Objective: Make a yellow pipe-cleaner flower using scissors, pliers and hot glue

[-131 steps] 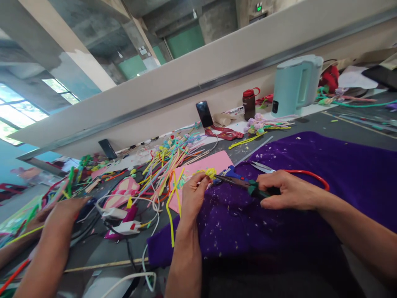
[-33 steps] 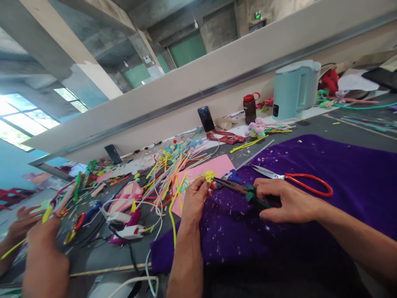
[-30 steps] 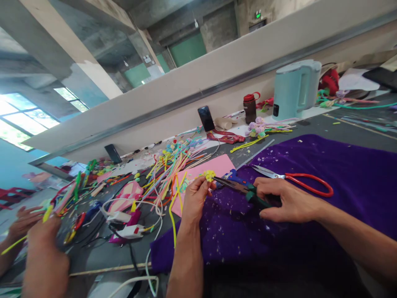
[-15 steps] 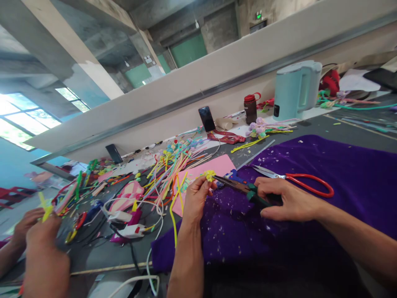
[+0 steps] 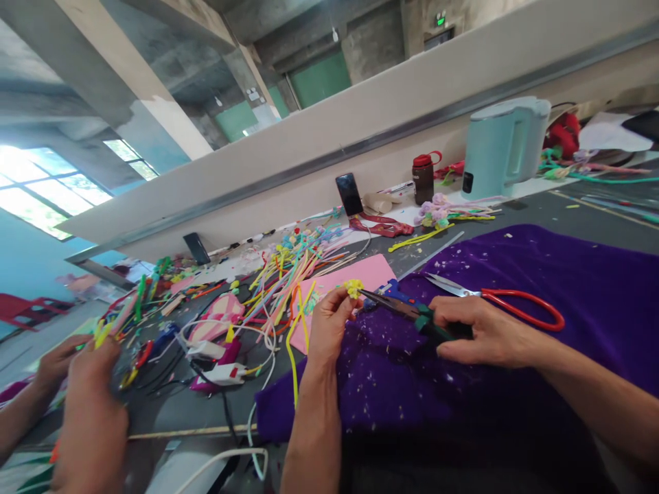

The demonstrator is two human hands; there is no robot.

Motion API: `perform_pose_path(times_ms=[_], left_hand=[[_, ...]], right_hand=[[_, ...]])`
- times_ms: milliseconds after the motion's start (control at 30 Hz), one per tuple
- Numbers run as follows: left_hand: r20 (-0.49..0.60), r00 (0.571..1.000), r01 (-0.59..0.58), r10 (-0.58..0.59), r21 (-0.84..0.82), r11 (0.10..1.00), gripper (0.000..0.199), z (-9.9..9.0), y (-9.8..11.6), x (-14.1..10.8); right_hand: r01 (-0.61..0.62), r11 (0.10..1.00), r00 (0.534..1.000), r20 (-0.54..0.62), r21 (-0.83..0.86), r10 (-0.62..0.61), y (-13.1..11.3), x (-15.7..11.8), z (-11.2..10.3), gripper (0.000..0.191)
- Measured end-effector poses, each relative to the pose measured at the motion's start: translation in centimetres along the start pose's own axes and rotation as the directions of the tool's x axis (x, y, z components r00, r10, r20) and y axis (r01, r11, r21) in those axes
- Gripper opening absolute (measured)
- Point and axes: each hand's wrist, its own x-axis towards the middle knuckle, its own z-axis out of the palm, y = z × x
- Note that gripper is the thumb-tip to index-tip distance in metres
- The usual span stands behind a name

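Note:
Pinched between the fingertips of my left hand [image 5: 332,319] is a small fluffy yellow piece [image 5: 353,288]. My right hand [image 5: 476,331] is wrapped round the dark green handles of long-nosed pliers [image 5: 394,304], whose tips touch or nearly touch the yellow piece from the right. Beneath both hands lies a purple cloth [image 5: 515,261] with small scraps scattered on it. Scissors with red handles [image 5: 522,305] rest on the cloth behind my right hand. A blue tool [image 5: 399,291] lies just beyond the pliers, partly hidden, beside a pink sheet [image 5: 373,269].
Another person's hands [image 5: 95,377] hold yellow strips at the left. Coloured stems [image 5: 288,274], white cables [image 5: 268,343] and plugs [image 5: 224,374] cover the left and middle. Along the back stand a phone [image 5: 349,195], a brown bottle [image 5: 423,182] and a pale blue kettle [image 5: 494,154].
The whole view has shifted slightly, so most things appear a little further right. My hands keep the same hold on the yellow piece and pliers. The other person's hands have moved slightly.

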Motion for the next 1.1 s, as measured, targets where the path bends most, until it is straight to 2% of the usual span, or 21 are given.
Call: perform_pose_path(times_ms=[133,467,867,1000,1100], left_hand=[[-0.016,1.0,-0.02,0.02,0.002,1.0,0.018,-0.07,-0.31,0.03],[-0.025,0.992,-0.108,0.121,0.294,0.95,0.018,-0.51,-0.67,0.35],[-0.01,0.974,-0.2,0.227,0.433,0.879,0.014,-0.15,-0.59,0.44],[-0.055,0.98,-0.152,0.191,0.412,0.899,0.017,-0.2,-0.53,0.45],[-0.097,0.991,-0.056,0.089,0.301,0.952,0.023,-0.46,-0.66,0.51]], right_hand=[[0.009,1.0,1.0,0.014,0.013,-0.009,0.16,-0.04,0.04,0.022],[0.012,1.0,0.998,0.057,0.01,-0.013,-0.09,-0.09,-0.53,0.021],[0.002,1.0,0.999,0.054,-0.03,0.0,-0.02,-0.17,-0.92,0.02],[0.018,0.999,0.999,0.029,-0.047,-0.017,-0.05,-0.07,-0.86,0.022],[0.032,0.999,0.999,0.008,-0.044,-0.031,-0.17,-0.08,-0.82,0.025]])
